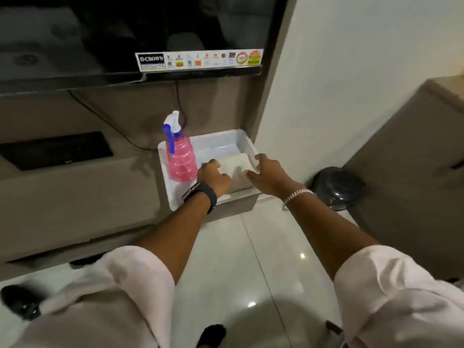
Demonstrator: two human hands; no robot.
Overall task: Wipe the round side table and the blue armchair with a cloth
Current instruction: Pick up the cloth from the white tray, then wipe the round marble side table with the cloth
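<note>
Below the television, we reach into a white tray (pixel 244 139): left hand (pixel 213 178) curled on the folded cloth (pixel 238 169), right hand (pixel 267 172) open beside it. No wiping begun; table and armchair unseen.

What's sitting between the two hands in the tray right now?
In the head view, the folded white cloth lies between the left hand and the right hand, inside the white tray. Nothing else is in that gap.
</note>
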